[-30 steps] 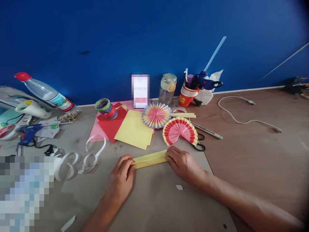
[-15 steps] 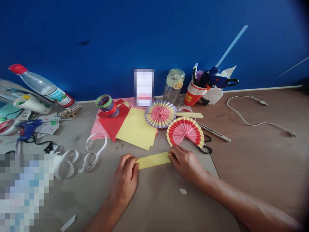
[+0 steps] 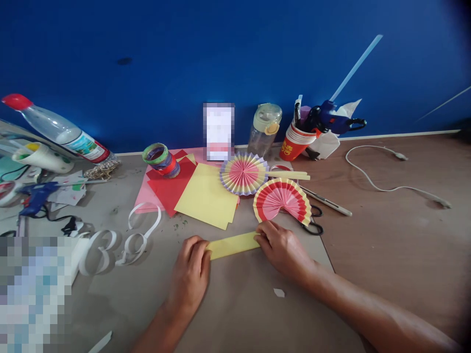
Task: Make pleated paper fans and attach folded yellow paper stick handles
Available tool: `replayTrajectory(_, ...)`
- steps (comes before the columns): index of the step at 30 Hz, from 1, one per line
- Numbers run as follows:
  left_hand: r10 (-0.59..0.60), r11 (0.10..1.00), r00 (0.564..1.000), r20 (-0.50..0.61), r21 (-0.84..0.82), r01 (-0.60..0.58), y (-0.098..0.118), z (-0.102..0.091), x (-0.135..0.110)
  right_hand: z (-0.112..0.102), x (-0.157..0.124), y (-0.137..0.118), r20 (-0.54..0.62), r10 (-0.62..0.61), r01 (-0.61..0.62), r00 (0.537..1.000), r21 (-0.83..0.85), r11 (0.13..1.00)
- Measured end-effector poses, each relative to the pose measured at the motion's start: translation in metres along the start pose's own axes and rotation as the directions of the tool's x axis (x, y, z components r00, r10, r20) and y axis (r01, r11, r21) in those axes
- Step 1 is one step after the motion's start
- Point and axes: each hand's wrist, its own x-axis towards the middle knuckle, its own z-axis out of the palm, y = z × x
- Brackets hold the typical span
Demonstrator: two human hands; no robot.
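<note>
A narrow folded strip of yellow paper (image 3: 232, 244) lies flat on the grey mat (image 3: 239, 304) in front of me. My left hand (image 3: 192, 274) presses its left end with the fingers curled down onto it. My right hand (image 3: 282, 246) pinches and presses the right end. Just beyond lie a half-round red and yellow pleated paper fan (image 3: 281, 199) and a round pleated paper fan (image 3: 244, 173). Flat sheets of yellow paper (image 3: 206, 196), red paper (image 3: 170, 189) and pink paper lie behind the strip.
Rolls of tape (image 3: 161, 160), a jar (image 3: 264, 128), a red paper cup (image 3: 293, 142) with pens and a blue glue gun stand at the blue wall. Scissors (image 3: 312, 219), a pen (image 3: 326, 200) and a white cable (image 3: 390, 176) lie right. A bottle (image 3: 59, 130) and white ribbon (image 3: 140, 230) lie left.
The strip lay partly open with a fold standing up; now it is pressed flat and narrower. Both hands have stayed at its ends. The view shifted slightly left.
</note>
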Motion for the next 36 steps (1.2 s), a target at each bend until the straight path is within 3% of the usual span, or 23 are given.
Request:
replayTrajectory(8, 0.015, 1.0, 1.0, 0.018, 0.011, -0.015, -0.003, 0.002, -0.003, -0.001, 0.002, -0.001, 0.003, 0.047, -0.047, 0.999, -0.001, 0.999)
replayTrajectory(26, 0.036, 0.999, 0.999, 0.013, -0.025, -0.036, -0.005, 0.005, -0.007, -0.003, -0.014, 0.002, -0.05, -0.188, 0.19, 0.981, 0.06, 0.98)
replayTrajectory(30, 0.047, 0.999, 0.999, 0.01, -0.008, -0.047, -0.005, 0.005, -0.008, -0.005, -0.021, -0.002, -0.018, -0.252, 0.25, 0.968, -0.07, 0.966)
replayTrajectory(36, 0.051, 0.998, 0.999, 0.011, 0.026, -0.052, -0.004, 0.004, -0.009, -0.007, -0.031, -0.011, 0.058, -0.242, 0.249, 0.969, -0.272, 0.929)
